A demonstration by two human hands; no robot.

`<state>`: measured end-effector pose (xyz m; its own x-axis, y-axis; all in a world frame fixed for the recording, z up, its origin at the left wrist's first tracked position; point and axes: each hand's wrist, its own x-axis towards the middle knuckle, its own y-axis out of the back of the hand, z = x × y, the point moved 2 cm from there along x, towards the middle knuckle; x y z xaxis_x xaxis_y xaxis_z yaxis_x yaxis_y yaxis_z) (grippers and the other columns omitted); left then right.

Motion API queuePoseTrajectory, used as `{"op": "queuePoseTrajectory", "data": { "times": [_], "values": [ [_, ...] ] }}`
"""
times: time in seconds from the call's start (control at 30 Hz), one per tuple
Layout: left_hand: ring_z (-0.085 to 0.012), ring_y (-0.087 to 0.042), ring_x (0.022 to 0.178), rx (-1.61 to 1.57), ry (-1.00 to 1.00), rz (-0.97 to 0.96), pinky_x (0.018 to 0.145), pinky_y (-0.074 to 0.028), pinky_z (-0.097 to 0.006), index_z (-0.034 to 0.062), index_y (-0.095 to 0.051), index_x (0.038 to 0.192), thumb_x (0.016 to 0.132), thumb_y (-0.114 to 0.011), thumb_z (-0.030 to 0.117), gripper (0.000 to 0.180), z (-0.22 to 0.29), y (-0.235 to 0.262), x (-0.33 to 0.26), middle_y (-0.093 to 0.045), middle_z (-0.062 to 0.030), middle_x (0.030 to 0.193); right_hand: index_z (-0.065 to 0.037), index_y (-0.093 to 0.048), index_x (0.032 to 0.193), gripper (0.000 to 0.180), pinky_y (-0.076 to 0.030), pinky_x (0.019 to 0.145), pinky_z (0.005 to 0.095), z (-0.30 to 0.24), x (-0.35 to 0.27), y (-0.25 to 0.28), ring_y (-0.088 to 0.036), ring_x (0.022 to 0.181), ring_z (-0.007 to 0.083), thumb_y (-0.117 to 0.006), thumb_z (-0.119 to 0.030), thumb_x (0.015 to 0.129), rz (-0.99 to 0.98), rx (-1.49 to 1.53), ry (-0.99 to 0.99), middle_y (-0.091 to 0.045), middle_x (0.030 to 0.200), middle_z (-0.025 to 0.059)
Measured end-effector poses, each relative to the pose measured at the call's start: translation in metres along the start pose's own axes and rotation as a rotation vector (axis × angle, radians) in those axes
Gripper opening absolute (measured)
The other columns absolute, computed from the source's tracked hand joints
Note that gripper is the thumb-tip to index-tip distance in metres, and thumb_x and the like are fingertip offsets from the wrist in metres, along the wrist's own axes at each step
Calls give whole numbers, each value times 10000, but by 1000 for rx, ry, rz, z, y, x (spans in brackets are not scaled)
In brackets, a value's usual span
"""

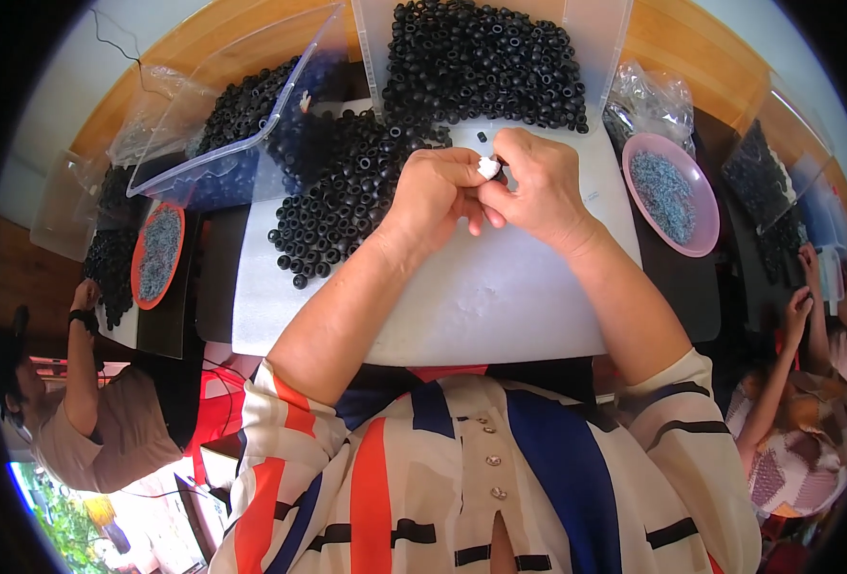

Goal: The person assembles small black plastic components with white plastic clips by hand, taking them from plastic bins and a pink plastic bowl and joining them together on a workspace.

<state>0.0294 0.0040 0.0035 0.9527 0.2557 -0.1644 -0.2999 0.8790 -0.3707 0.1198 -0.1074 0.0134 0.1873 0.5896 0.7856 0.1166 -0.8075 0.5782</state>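
Note:
My left hand [433, 191] and my right hand [543, 187] meet over the white foam board [442, 306], fingers closed in pinches. Between the left thumb and forefinger is a small white crumpled scrap [488, 167], perhaps tissue or cloth. A small dark round part [502, 178] shows at my right fingertips, mostly covered by them. One loose black part [482, 137] lies just beyond the hands. To the left of my left hand spreads a pile of round black hollow parts [332, 206], each with an opening.
A clear bin [615, 57] of black parts stands ahead; another clear bin [213, 196] is at left. A pink bowl [708, 225] of small grey-blue pieces sits at right, an orange bowl [176, 215] at left. Other people work on both sides.

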Motion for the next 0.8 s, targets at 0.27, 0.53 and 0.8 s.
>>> {"op": "queuePoseTrajectory", "data": {
  "times": [0.27,0.53,0.8],
  "values": [
    [-283,-617,520,-73,-42,-26,395,-417,-320,-96,-615,815,898,-515,54,200,2,1,-4,-610,-192,680,-82,-496,732,208,-444,457,362,-13,2,3,-578,504,251,-663,-92,609,53,-2,8,-557,599,59],
    [-227,-641,595,191,-417,226,460,-474,-294,-101,-631,913,898,-594,105,210,42,3,-18,-653,-173,751,-55,-570,882,267,-402,487,264,15,1,-6,-501,495,91,-782,-185,783,-15,577,-382,-523,569,17],
    [-180,-658,667,751,-789,824,553,-502,-249,-39,-685,901,805,-710,55,136,190,80,-69,-683,-137,817,-90,-633,870,143,-453,592,347,46,5,22,-594,635,212,-719,-159,778,24,202,-465,-609,678,39]
  ]
}}
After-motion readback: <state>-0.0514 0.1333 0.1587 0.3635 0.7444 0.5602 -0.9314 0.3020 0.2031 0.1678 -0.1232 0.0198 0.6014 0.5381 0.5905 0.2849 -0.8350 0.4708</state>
